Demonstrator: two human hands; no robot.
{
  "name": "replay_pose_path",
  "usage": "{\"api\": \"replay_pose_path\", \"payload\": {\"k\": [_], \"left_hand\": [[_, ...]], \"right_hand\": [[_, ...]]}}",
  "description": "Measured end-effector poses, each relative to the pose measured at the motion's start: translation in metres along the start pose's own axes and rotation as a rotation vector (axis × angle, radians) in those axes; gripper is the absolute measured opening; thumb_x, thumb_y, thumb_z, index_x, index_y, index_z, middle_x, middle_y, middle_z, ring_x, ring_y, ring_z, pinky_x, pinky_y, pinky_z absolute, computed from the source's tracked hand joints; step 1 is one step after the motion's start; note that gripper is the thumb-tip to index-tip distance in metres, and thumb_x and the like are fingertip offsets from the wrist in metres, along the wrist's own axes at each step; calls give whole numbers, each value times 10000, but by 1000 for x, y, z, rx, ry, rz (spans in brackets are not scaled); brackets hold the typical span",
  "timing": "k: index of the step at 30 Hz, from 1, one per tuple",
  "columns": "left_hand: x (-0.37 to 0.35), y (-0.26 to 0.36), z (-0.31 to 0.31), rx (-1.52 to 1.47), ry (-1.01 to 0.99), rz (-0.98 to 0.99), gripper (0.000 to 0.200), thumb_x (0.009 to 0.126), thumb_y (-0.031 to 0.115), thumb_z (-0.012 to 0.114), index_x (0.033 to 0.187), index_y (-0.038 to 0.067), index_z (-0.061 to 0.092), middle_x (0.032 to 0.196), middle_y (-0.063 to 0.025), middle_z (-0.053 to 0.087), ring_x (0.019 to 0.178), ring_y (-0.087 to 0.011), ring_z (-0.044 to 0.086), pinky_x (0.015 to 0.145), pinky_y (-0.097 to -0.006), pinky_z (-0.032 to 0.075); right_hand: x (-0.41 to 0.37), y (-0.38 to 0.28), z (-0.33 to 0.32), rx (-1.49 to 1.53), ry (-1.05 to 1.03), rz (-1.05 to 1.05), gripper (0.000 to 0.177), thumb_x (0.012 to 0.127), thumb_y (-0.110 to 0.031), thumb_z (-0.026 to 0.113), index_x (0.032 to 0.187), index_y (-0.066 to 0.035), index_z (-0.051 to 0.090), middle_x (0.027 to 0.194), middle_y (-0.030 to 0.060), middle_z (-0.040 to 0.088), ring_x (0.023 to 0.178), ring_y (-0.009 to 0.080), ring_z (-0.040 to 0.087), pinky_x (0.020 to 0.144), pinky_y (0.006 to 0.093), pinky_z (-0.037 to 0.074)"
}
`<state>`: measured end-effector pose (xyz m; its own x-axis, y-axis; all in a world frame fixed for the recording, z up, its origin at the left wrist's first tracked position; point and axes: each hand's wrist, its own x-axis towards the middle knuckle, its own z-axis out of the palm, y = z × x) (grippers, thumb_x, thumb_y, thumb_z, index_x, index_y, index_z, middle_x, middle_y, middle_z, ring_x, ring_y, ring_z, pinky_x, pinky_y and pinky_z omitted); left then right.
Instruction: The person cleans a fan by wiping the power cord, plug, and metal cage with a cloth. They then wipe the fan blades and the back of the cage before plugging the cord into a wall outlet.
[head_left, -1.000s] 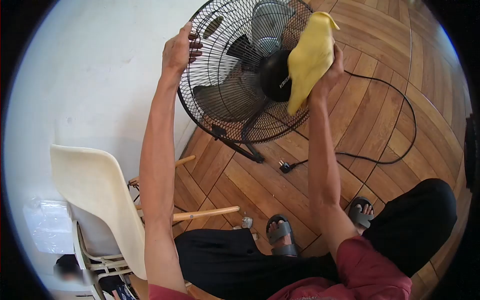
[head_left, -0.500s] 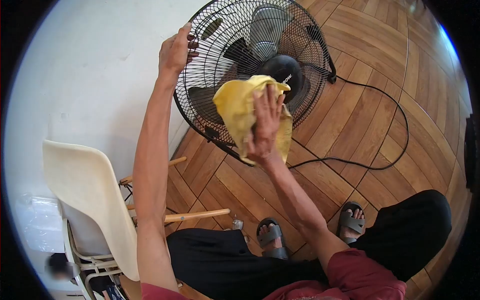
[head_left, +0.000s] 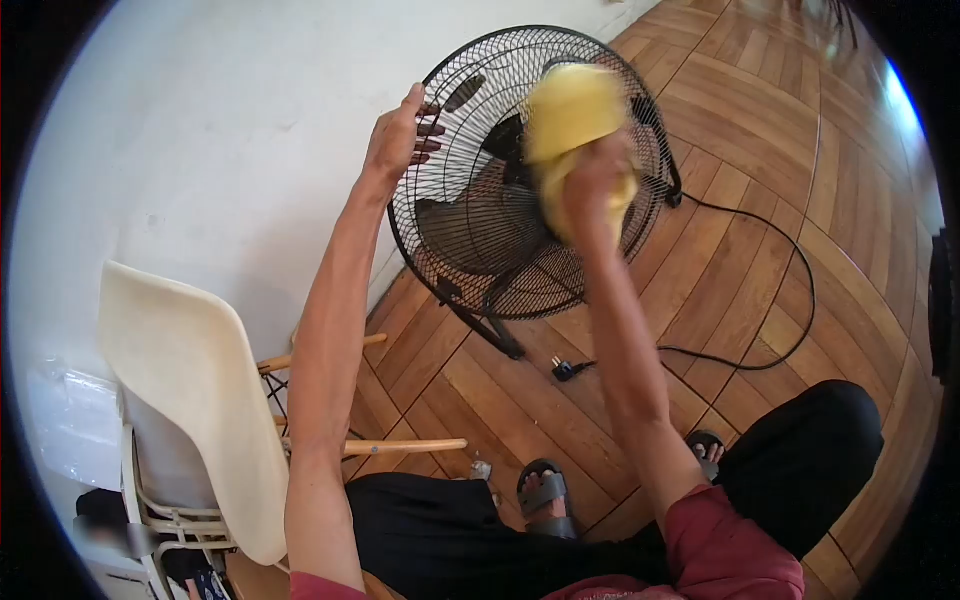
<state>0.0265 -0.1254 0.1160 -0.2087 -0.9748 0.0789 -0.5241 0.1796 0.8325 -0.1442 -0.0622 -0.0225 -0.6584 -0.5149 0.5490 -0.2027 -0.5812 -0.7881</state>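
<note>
A black floor fan (head_left: 475, 225) with a round wire grille stands tilted in front of me. My left hand (head_left: 398, 138) grips the grille's left rim, thumb outside and fingers through the wires. Over the upper right of the grille, my right hand (head_left: 597, 185) presses a yellow cloth (head_left: 575, 115); both are smeared by motion. The cloth hides the fan's hub and part of its blades.
A cream chair (head_left: 185, 370) with wooden legs stands at the left by the white wall (head_left: 240, 130). The fan's black cord (head_left: 812, 290) loops over the wooden floor, its plug (head_left: 566, 369) lying below the fan. My sandalled foot (head_left: 545, 495) is near.
My right hand has swept the cloth from the lower front of the grille up to the upper right. The fan appears lower in view, and the plug has come into sight.
</note>
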Motion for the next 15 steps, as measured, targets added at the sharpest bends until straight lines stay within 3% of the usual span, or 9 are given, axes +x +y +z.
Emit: {"api": "replay_pose_path", "payload": {"k": [1, 3, 5, 7, 8, 10, 11, 13, 15], "left_hand": [[-1, 1, -1, -2, -5, -6, 717, 960, 631, 406, 1074, -27, 665, 908, -114, 681, 773, -186, 632, 668, -300, 484], [14, -14, -3, -178, -81, 20, 700, 971, 613, 401, 1092, -28, 655, 919, -110, 675, 784, -184, 623, 685, -298, 482], [17, -20, -7, -186, -103, 37, 679, 984, 592, 395, 1113, -27, 643, 934, -107, 672, 792, -177, 615, 700, -295, 483], [-3, -5, -6, -35, -61, 37, 655, 998, 568, 388, 1139, -23, 630, 953, -107, 672, 797, -166, 609, 712, -291, 484], [-8, -2, -6, -76, -96, 13, 620, 1021, 535, 359, 1158, -12, 617, 949, -94, 671, 786, -151, 606, 711, -293, 488], [-6, -3, -7, -93, -116, 25, 607, 1038, 516, 324, 1137, 1, 627, 926, -77, 669, 782, -135, 603, 719, -301, 492], [-6, -2, -6, -96, -134, 19, 604, 1041, 512, 316, 1126, 3, 631, 916, -71, 668, 784, -131, 602, 725, -302, 492], [-9, -3, -6, -108, -131, -1, 598, 1042, 509, 316, 1111, 10, 638, 906, -70, 669, 783, -124, 597, 732, -301, 492], [-5, -3, -6, -141, -147, 18, 591, 1044, 506, 313, 1093, 18, 644, 894, -64, 667, 782, -119, 593, 736, -297, 491]], "right_hand": [[-16, -16, 20, -156, -21, -206, 496, 963, -289, 531, 1416, -102, 458, 1471, 155, 439, 1361, 332, 419, 1141, 495, 308], [-47, -56, 39, -421, -256, -559, 653, 878, -445, 659, 1406, -100, 494, 1525, 194, 364, 1438, 361, 290, 1181, 590, 113], [-30, -50, 27, -584, -203, -594, 643, 889, -523, 620, 1352, -86, 533, 1467, 218, 420, 1405, 382, 335, 1180, 584, 140], [1, -17, 22, -853, 76, -421, 588, 906, -505, 614, 1279, -55, 561, 1364, 242, 491, 1364, 392, 389, 1138, 582, 258], [26, -18, 8, -453, 162, -12, 517, 916, -432, 613, 1248, -39, 563, 1297, 243, 521, 1326, 390, 428, 1096, 553, 325], [60, -16, 3, -213, 259, 173, 398, 914, -296, 609, 1193, -15, 572, 1197, 235, 564, 1249, 382, 492, 1020, 511, 414], [60, -17, 7, -370, 290, -38, 353, 902, -233, 607, 1170, -6, 578, 1165, 227, 578, 1209, 377, 518, 987, 497, 436], [44, -16, 9, -535, 152, -293, 391, 776, -77, 641, 1123, 82, 558, 1151, 270, 568, 1129, 448, 538, 944, 481, 477], [10, -31, 25, -330, 67, -638, 384, 688, -41, 658, 1065, 19, 614, 1061, 218, 631, 1032, 415, 597, 876, 489, 497]]}}
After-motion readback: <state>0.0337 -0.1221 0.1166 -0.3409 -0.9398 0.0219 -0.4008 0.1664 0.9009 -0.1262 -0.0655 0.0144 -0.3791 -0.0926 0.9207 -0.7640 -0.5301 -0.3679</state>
